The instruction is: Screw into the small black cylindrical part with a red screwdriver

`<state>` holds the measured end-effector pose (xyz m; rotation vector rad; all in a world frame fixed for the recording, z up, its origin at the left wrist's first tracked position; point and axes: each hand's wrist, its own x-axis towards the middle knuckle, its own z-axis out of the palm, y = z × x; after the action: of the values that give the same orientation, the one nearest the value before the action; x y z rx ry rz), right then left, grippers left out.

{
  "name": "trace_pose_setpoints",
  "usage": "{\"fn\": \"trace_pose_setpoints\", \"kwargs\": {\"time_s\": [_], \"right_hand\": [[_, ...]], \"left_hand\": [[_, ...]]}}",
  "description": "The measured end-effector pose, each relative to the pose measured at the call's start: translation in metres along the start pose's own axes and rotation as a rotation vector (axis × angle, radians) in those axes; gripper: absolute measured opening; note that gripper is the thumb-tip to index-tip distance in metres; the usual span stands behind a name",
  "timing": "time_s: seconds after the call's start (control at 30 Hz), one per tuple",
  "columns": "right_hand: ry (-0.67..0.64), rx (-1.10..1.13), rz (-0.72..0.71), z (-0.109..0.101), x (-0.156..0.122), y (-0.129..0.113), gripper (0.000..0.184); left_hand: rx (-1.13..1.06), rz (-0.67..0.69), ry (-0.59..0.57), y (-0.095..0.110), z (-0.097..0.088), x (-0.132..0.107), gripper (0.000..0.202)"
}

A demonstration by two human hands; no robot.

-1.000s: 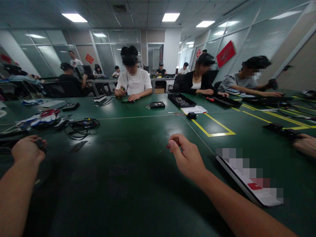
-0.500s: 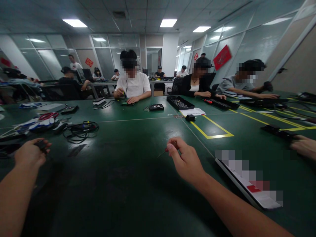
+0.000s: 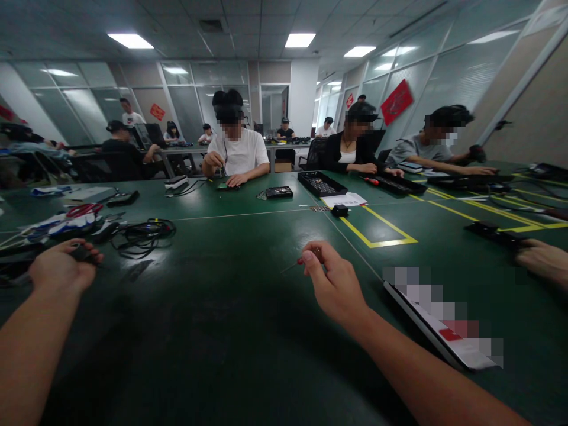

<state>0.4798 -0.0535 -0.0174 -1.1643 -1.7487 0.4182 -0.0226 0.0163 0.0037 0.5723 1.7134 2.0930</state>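
Between the thumb and fingers of my right hand (image 3: 332, 278) is a small screwdriver (image 3: 306, 258) with a red handle, its thin shaft pointing left above the green table (image 3: 199, 331). My left hand (image 3: 64, 266), at the left side, is closed around a small dark object (image 3: 82, 253); the fingers cover part of it and its kind does not show. Just beyond that hand lies a coiled black cable (image 3: 146, 236). The two hands are well apart.
Blue-and-white gloves (image 3: 66, 223) lie in a pile at the left. A white box-like item (image 3: 430, 322) rests to the right of my forearm. Farther back are a black parts tray (image 3: 322, 184) and a yellow-taped outline (image 3: 390, 243). Another person's hand (image 3: 544, 260) reaches in from the right.
My left hand has moved a little to the right and turned slightly, still holding the dark object. My right hand keeps the screwdriver in nearly the same place.
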Motion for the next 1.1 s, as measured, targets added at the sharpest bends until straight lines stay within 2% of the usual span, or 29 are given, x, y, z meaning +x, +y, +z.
{"fn": "trace_pose_setpoints", "kwargs": {"time_s": [0.03, 0.07, 0.13, 0.17, 0.27, 0.37, 0.47, 0.53, 0.6, 0.67, 0.8, 0.9, 1.1], "right_hand": [[0.028, 0.02, 0.018, 0.0, 0.0, 0.0, 0.023], [0.053, 0.042, 0.034, 0.0, 0.0, 0.001, 0.024], [0.091, 0.08, 0.059, 0.001, 0.001, 0.003, 0.026], [0.103, 0.097, 0.066, 0.001, 0.001, 0.004, 0.026], [0.134, 0.146, 0.082, 0.004, 0.003, 0.01, 0.025], [0.156, 0.179, 0.095, 0.006, 0.003, 0.014, 0.024], [0.171, 0.189, 0.093, 0.005, 0.003, 0.013, 0.023], [0.186, 0.179, 0.086, 0.004, 0.003, 0.011, 0.022], [0.196, 0.165, 0.081, 0.003, 0.002, 0.008, 0.021], [0.2, 0.161, 0.076, 0.002, 0.002, 0.006, 0.021], [0.18, 0.191, 0.051, 0.002, -0.001, 0.004, 0.022], [0.155, 0.211, 0.035, 0.004, -0.003, 0.005, 0.022], [0.1, 0.224, 0.02, 0.007, -0.003, 0.009, 0.02]], "left_hand": [[-0.045, -0.088, 0.02, 0.005, 0.011, -0.016, 0.015], [-0.088, -0.135, -0.039, 0.01, 0.024, -0.035, 0.016], [-0.156, -0.198, -0.265, 0.012, 0.048, -0.077, 0.018], [-0.188, -0.234, -0.341, 0.01, 0.059, -0.098, 0.019], [-0.199, -0.402, -0.622, -0.007, 0.088, -0.158, 0.019], [-0.249, -0.501, -0.877, -0.029, 0.108, -0.209, 0.016], [-0.31, -0.509, -1.048, -0.048, 0.122, -0.25, 0.009], [-0.287, -0.423, -1.136, -0.057, 0.128, -0.27, 0.017], [-0.2, -0.238, -1.185, -0.064, 0.129, -0.282, 0.03], [-0.098, -0.074, -1.233, -0.069, 0.127, -0.287, 0.03], [0.014, 0.124, -1.325, -0.078, 0.119, -0.284, 0.026], [0.034, 0.189, -1.316, -0.085, 0.117, -0.279, 0.029], [0.044, 0.197, -1.276, -0.094, 0.12, -0.277, 0.032]]}}
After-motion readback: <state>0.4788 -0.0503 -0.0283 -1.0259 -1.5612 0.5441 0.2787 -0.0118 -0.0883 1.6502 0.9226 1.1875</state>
